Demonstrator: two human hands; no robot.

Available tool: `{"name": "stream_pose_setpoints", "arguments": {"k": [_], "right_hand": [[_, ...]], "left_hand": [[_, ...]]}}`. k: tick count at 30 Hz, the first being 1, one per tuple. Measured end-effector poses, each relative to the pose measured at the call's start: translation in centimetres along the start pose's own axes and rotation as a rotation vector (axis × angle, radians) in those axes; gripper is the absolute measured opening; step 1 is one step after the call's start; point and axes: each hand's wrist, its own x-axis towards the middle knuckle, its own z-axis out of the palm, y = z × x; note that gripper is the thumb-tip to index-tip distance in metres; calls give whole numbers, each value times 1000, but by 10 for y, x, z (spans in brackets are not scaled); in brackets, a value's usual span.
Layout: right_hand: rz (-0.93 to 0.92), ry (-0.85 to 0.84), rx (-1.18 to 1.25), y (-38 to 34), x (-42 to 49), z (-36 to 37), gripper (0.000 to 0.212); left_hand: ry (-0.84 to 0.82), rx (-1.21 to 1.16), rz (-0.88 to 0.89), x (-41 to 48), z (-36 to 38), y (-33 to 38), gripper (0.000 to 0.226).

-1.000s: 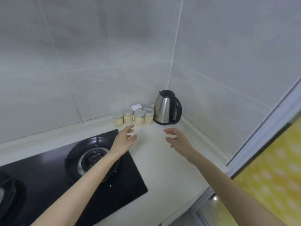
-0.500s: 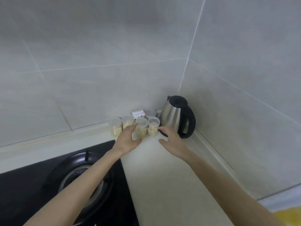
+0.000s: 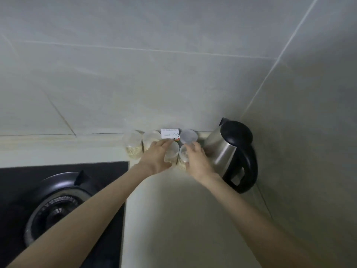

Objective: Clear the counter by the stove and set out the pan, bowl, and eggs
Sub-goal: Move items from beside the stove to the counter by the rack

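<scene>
Several small clear jars of pale grains stand in a row against the back wall of the cream counter (image 3: 173, 209). My left hand (image 3: 156, 157) grips one jar (image 3: 172, 153) in the middle of the row. My right hand (image 3: 195, 161) grips the jar beside it (image 3: 182, 157), on the kettle's side. Two more jars (image 3: 133, 146) stand to the left, untouched. A small white box (image 3: 170, 134) and another jar with a clear lid (image 3: 188, 136) sit behind the ones I hold.
A steel kettle with black lid and handle (image 3: 231, 153) stands in the corner, right of my right hand. A black gas hob with a round burner (image 3: 56, 207) fills the lower left. Tiled walls close the back and right side.
Both hands have reached forward from above the counter to the row of jars and closed round two of them. The view has drawn nearer to the corner.
</scene>
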Motion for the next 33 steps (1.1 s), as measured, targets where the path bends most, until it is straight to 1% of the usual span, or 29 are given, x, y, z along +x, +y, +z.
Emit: {"name": "stream_pose_setpoints", "arguments": {"k": [2, 4, 6, 9, 11, 14, 17, 21, 25, 28, 30, 31, 33], "right_hand": [[-14, 33, -99, 3, 6, 9, 58], [-38, 139, -162, 5, 5, 17, 53], [-40, 206, -132, 8, 6, 23, 51], [-47, 195, -45, 13, 7, 27, 57], [-43, 218, -10, 14, 8, 24, 58], [-74, 151, -13, 15, 11, 26, 57], [-102, 73, 87, 11, 6, 28, 58], [-75, 28, 248, -4, -15, 18, 64], [-176, 23, 379, -44, -41, -1, 62], [-290, -12, 421, -87, -67, -10, 62], [-348, -37, 446, -115, -83, -15, 64], [-410, -57, 443, -141, -100, -14, 64], [-471, -89, 430, -167, -116, -15, 64]], "left_hand": [[34, 66, -14, 11, 7, 4, 78], [74, 114, -15, 14, 11, 7, 75], [99, 103, -17, 18, 15, 8, 74], [129, 95, -22, 18, 19, 6, 70], [144, 90, -17, 15, 19, 6, 66], [171, 43, -51, -1, 22, 7, 66], [213, -48, -107, -29, 18, 3, 70], [271, -131, -183, -71, 8, -9, 81], [351, -213, -307, -128, -12, -26, 85], [461, -269, -356, -186, -36, -37, 79], [523, -323, -382, -222, -50, -39, 67], [565, -328, -400, -256, -60, -45, 62], [600, -342, -425, -288, -67, -51, 60]]}}
